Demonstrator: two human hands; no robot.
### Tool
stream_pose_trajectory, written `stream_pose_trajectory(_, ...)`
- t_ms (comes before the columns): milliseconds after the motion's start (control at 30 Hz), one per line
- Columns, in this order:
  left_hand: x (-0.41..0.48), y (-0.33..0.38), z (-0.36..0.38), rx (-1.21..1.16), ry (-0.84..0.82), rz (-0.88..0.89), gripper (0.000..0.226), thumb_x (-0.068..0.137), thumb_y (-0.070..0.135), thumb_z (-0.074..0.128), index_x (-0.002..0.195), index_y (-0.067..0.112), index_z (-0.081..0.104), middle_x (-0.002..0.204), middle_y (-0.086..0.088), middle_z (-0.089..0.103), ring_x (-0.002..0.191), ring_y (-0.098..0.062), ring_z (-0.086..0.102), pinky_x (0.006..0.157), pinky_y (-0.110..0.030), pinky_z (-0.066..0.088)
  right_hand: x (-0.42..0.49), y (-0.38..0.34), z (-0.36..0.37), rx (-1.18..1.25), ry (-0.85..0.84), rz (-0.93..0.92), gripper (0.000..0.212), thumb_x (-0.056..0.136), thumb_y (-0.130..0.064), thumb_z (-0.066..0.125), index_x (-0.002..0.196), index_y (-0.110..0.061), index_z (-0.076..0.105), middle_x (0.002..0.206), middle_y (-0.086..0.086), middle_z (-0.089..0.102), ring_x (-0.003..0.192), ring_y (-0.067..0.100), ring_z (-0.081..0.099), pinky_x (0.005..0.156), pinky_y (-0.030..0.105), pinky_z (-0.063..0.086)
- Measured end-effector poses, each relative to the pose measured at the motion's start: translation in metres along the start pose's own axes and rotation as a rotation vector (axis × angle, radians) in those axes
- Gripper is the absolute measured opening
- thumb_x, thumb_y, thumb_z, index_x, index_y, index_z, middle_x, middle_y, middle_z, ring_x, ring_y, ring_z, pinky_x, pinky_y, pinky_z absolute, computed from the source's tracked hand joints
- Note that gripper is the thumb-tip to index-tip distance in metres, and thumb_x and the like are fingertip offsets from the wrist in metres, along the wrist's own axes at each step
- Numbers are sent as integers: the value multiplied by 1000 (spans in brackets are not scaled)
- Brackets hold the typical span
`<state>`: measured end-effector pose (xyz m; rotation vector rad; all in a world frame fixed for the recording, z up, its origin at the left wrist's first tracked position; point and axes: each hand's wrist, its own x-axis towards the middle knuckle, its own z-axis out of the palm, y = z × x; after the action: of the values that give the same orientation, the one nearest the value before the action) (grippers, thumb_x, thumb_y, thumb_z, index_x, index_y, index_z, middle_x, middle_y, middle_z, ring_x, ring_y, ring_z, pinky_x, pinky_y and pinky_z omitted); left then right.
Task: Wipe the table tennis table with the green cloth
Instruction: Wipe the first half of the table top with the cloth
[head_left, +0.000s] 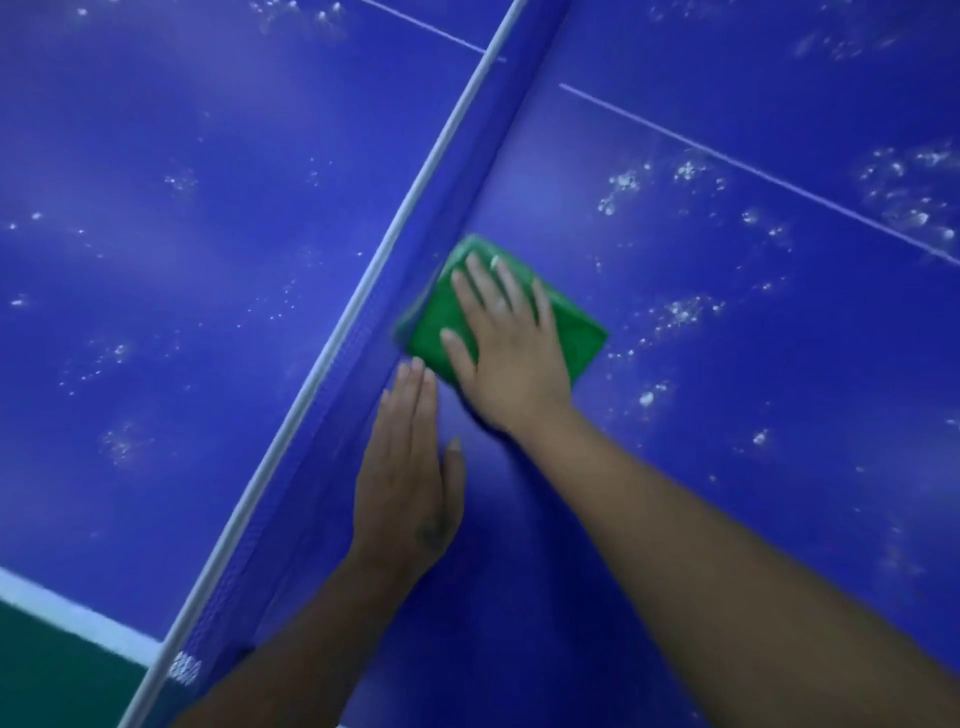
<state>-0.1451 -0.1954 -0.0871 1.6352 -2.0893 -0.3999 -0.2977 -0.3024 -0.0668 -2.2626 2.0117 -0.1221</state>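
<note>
The folded green cloth (576, 332) lies flat on the blue table tennis table (727, 364), right beside the foot of the net (415, 291). My right hand (506, 348) presses on the cloth with its fingers straight and spread. Just below it, my left hand (408, 483) rests flat on the table surface along the net, fingers together and straight, holding nothing. Clusters of white water droplets (680, 312) dot the table on both sides of the net.
The net with its white top band runs diagonally from lower left to upper centre. A thin white centre line (753, 171) crosses the right half. At the lower left are the table's white edge line (72, 613) and green floor (52, 686).
</note>
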Motion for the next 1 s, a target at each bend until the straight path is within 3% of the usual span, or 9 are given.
stream_pose_trajectory(200, 59, 24, 23, -48, 35, -52, 69, 114, 38, 40, 164, -8, 31, 174, -21, 29, 164, -32, 27, 134, -48, 23, 31, 30, -3, -23, -32, -85, 70, 110, -59, 34, 172, -26, 30, 181, -8, 19, 168, 20, 16, 136, 49, 8)
stream_pose_trajectory(367, 79, 14, 42, 269, -34, -32, 71, 115, 44, 36, 166, -5, 30, 176, -22, 26, 165, -37, 21, 134, -52, 20, 119, 78, -6, -13, 9, 143, 72, 111, -61, 31, 173, -26, 25, 182, -6, 15, 168, 19, 11, 136, 48, 5)
stream_pose_trajectory(567, 79, 16, 42, 265, -30, -65, 66, 111, 34, 41, 165, -2, 35, 176, -17, 27, 166, -32, 21, 134, -52, 23, 160, 69, -11, 47, -13, 478, 76, 111, -51, 31, 175, -16, 10, 184, 4, -1, 169, 26, -1, 135, 53, -3)
stream_pose_trajectory(700, 82, 19, 39, 248, -30, -64, 66, 108, 32, 42, 164, -4, 38, 175, -18, 31, 164, -35, 26, 132, -54, 25, 128, 36, -7, 69, -97, 287, 89, 105, -56, 41, 174, -10, 9, 183, 13, -5, 169, 34, 0, 132, 54, 7)
stream_pose_trajectory(867, 83, 18, 40, 251, -49, -84, 68, 107, 35, 42, 163, -3, 38, 175, -17, 30, 165, -35, 25, 133, -53, 24, 123, 79, -5, -32, -95, 59, 91, 104, -78, 21, 175, -21, 13, 184, 3, 1, 169, 27, 2, 135, 54, 1)
stream_pose_trajectory(933, 84, 17, 41, 241, -44, -74, 69, 106, 34, 44, 163, -4, 39, 175, -17, 30, 165, -35, 25, 133, -53, 23, 138, 114, -9, -73, -58, 110, 91, 104, -78, 21, 174, -20, 18, 183, 3, 5, 169, 29, 5, 135, 57, -1)
stream_pose_trajectory(1000, 83, 17, 41, 242, -49, -79, 69, 106, 34, 45, 163, -3, 39, 175, -17, 30, 165, -34, 24, 134, -53, 23, 150, 155, -18, -65, -34, 282, 91, 106, -76, 23, 174, -16, 18, 183, 8, 5, 169, 31, 3, 135, 57, 0)
